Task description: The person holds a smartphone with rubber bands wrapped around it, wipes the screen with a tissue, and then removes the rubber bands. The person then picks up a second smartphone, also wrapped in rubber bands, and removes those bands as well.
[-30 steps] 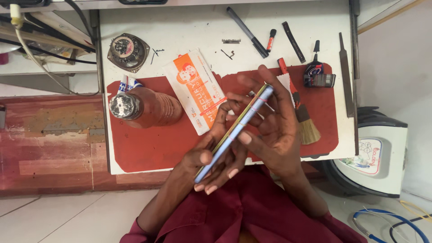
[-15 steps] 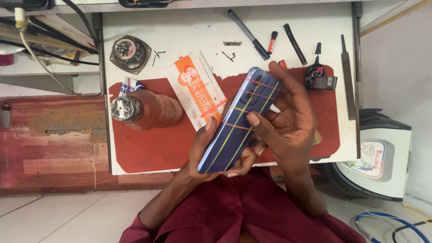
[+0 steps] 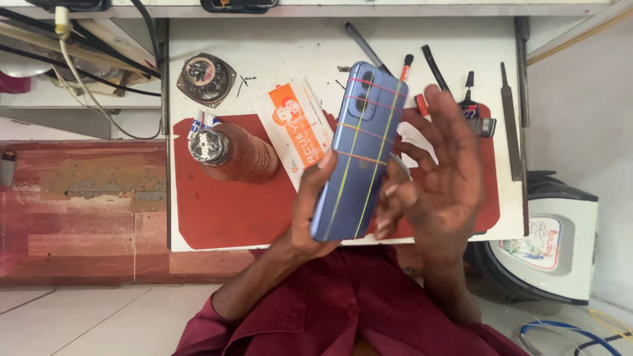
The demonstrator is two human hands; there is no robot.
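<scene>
We hold the blue phone (image 3: 361,153) back-side up in our left hand (image 3: 315,211), thumb along its left edge and fingers wrapped beneath, clamped on it; yellow and pink rubber bands cross its back. Our right hand (image 3: 440,177) is spread, fingers apart, fingertips (image 3: 389,195) at the phone's right edge; we cannot tell whether they press it. A thin metal tool (image 3: 399,165) shows between those fingers and the phone. The phone's top end stands over the white table (image 3: 290,46), its lower end near the table's front edge, just above our red shirt (image 3: 343,303). Left of our left hand the red mat (image 3: 224,211) lies bare, the nearest open room. Beyond that thumb sits a white-and-orange packet (image 3: 295,122), then a brown bottle (image 3: 231,153) and a round speaker part (image 3: 206,79). Past our right hand, pens and a file (image 3: 509,122) crowd the table's far edge.
</scene>
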